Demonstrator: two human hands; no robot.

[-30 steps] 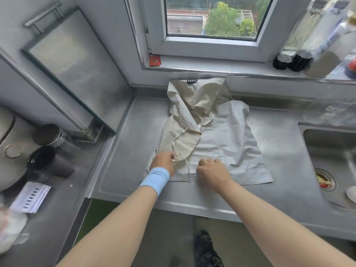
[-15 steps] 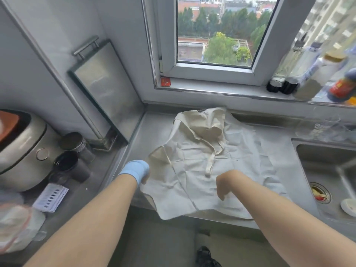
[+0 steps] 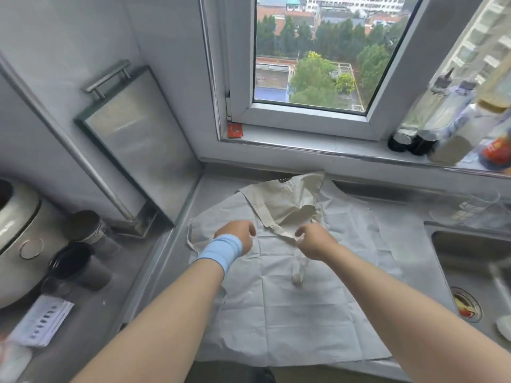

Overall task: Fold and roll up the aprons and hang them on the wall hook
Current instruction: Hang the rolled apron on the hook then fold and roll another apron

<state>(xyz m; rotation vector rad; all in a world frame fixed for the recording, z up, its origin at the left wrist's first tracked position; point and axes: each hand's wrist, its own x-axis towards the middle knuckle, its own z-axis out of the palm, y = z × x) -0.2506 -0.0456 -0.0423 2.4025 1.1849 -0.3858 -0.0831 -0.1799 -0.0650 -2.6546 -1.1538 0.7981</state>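
One spread apron (image 3: 290, 313): left hand (image 3: 237, 234) on it, right hand (image 3: 312, 240) pinching one strap (image 3: 297, 268).

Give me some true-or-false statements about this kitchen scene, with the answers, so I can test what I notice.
1. The apron lies spread on the counter. True.
2. The right hand pinches a strap of the apron. True.
3. The left hand wears a red wristband. False: the wristband is blue.
4. The apron hangs from a wall hook. False: it lies on the counter, and no hook shows.
5. Bottles stand on the window sill. True.
6. The sink is left of the apron. False: it is on the right.
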